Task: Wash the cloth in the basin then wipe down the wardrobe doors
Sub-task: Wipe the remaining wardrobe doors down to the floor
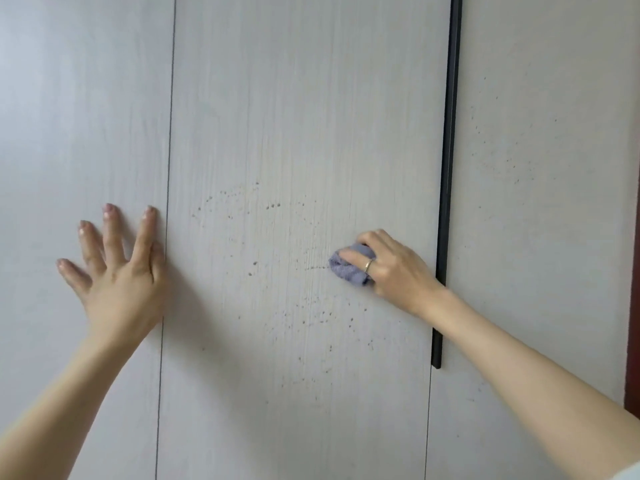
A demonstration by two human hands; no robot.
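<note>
Head view: I see one picture, looking straight at pale wood-grain wardrobe fronts with two bare arms reaching in from below.
Doors: I count three panels, the left door (pixel 83 133), the middle door (pixel 294 116) and the right door (pixel 547 150), split by one thin seam and one wider gap.
Handle: one long black handle strip (pixel 449 150) runs down the right edge of the middle door and ends below the right wrist.
Cloth: one small lavender cloth (pixel 346 270), bunched into a wad, lies against the middle door near its right side, just left of the handle strip.
Right hand: my right hand (pixel 388 268) has its fingers curled over the cloth, gripping it and pressing it to the panel; one ring (pixel 368 265) shows on one finger.
Left hand: my left hand (pixel 117 268) lies flat on the left door beside the seam, fingers straight and spread, holding nothing; I count four fingertips plainly, the thumb sits along the seam.
Droplets: many small dark specks dot the middle door in rough arcs above and below the cloth, too many for me to count; fainter ones scatter over the right door.
Streak: one short damp line sits just left of the cloth.
Edge: one dark red strip (pixel 633 306) shows at the far right.
</note>
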